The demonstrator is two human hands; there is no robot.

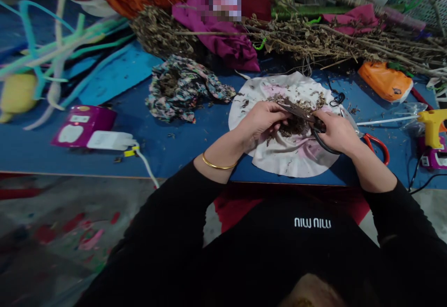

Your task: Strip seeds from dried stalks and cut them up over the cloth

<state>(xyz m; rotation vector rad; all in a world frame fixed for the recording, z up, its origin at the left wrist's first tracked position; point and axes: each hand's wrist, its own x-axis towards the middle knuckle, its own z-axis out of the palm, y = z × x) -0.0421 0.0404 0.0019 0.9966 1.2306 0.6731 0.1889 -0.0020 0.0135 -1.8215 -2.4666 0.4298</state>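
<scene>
My right hand [335, 130] is closed on the black handles of a pair of scissors [296, 110], whose dark blades point left toward my other hand. With its fingers pinched together, my left hand [263, 120] holds dried plant bits [279, 100] close to the blade tips. Beneath both hands lies a round white cloth [279, 163] with pink stains, spread on the blue table. A heap of crumbled dried leaves [293, 128] rests at the middle of the cloth, and loose flakes are scattered around it.
A bunched patterned cloth [188, 88] lies left of the white cloth. Farther left are a purple box [85, 123] with a white plug and foam-like strips [59, 60]. Dried branches [314, 42] line the back. Red-handled scissors [379, 146] and a yellow glue gun [433, 125] lie to the right.
</scene>
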